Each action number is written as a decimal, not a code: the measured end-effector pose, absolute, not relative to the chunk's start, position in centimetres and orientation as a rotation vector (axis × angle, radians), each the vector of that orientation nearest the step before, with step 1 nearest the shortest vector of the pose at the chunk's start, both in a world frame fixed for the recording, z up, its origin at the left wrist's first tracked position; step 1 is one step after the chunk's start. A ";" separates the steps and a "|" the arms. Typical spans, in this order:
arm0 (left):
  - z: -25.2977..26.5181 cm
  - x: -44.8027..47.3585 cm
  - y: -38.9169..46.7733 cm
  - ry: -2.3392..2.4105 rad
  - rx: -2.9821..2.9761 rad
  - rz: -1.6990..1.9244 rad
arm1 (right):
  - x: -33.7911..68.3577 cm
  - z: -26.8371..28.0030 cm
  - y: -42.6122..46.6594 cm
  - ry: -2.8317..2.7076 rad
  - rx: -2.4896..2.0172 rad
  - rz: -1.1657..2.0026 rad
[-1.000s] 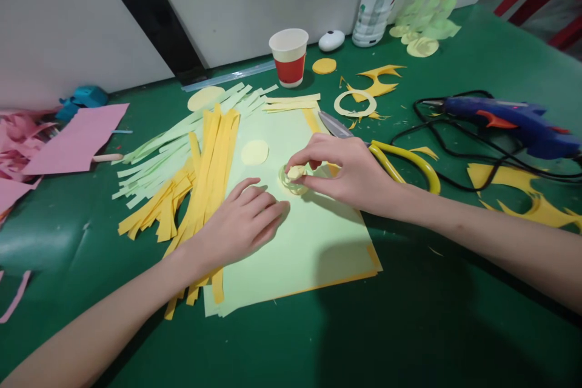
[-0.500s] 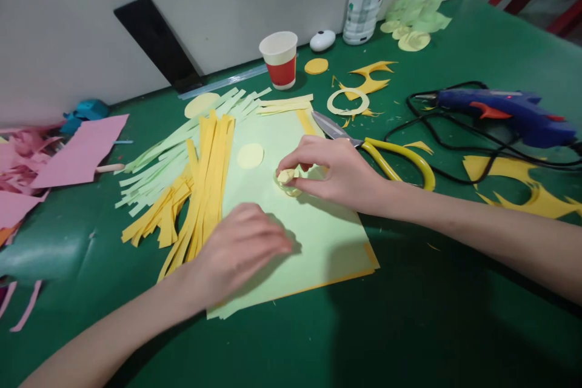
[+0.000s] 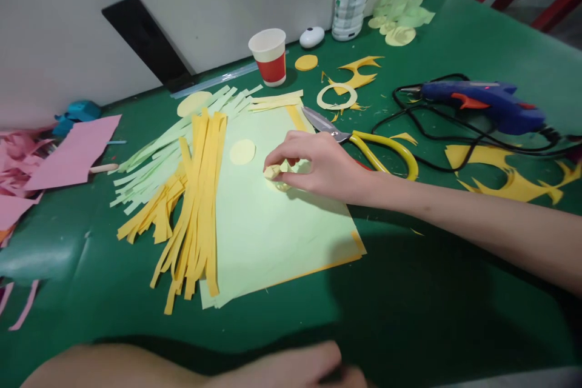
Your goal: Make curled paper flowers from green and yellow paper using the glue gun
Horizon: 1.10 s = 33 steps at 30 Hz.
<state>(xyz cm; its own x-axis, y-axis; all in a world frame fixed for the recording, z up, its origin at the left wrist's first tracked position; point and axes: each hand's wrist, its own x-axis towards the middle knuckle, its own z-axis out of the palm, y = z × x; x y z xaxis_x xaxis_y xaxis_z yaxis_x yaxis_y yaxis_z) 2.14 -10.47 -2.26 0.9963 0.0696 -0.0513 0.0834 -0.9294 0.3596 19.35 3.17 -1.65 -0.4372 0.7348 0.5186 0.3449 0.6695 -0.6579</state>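
My right hand (image 3: 318,160) pinches a small pale yellow paper flower (image 3: 273,172) between thumb and fingers, low over a stack of light green paper sheets (image 3: 273,236). Part of the flower's green base is hidden by the fingers. My left hand (image 3: 304,368) is at the bottom edge, partly cut off and blurred, away from the paper; its fingers cannot be made out. Left of the flower, a pale yellow paper disc (image 3: 242,151) lies on the sheets. Yellow paper strips (image 3: 202,194) lie over the sheets' left edge. Scissors (image 3: 382,148) with yellow handles rest just behind my right hand.
A blue glue gun (image 3: 482,103) with a black cord lies at right, near yellow paper scraps (image 3: 518,182). Along the wall stand a paper cup (image 3: 271,66), a bottle (image 3: 352,6) and green paper plants (image 3: 400,3). Pink paper (image 3: 75,154) is at left.
My left hand has left the paper sheets and moved down toward the bottom edge. My right hand still pinches the paper flower. The whole view has shifted slightly.
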 end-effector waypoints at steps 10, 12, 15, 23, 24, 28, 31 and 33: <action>-3.1 3.6 -1.6 0.608 2.965 -0.081 | 19.2 -1.4 3.3 -2.035 -0.894 0.622; -3.3 4.1 -1.3 0.622 2.914 -0.136 | 19.2 -1.4 3.3 -2.033 -0.892 0.630; -2.6 4.6 -1.0 0.398 2.844 -0.157 | 19.3 -1.4 3.3 -2.028 -0.902 0.635; -2.7 4.4 -0.5 0.462 2.801 -0.060 | 19.2 -1.3 3.5 -2.043 -0.902 0.653; -2.8 4.5 -0.9 0.547 2.823 -0.058 | 19.2 -1.3 3.4 -2.042 -0.902 0.657; -2.5 4.9 -3.9 -0.234 2.788 -0.128 | 19.2 -1.3 3.4 -2.037 -0.902 0.685; -1.8 5.1 -5.3 -0.471 2.768 -0.079 | 19.2 -1.3 3.4 -2.036 -0.895 0.678; -1.7 5.0 -5.0 -0.316 2.804 -0.072 | 19.2 -1.3 3.4 -2.049 -0.881 0.667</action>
<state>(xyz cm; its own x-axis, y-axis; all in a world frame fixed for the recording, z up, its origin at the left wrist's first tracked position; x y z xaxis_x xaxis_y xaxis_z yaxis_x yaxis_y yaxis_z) 5.02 -5.02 -1.67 0.9743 -0.2247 -0.0147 -0.2086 -0.9253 0.3167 19.24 3.36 -1.28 -0.4451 0.7700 0.4571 0.3533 0.6201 -0.7005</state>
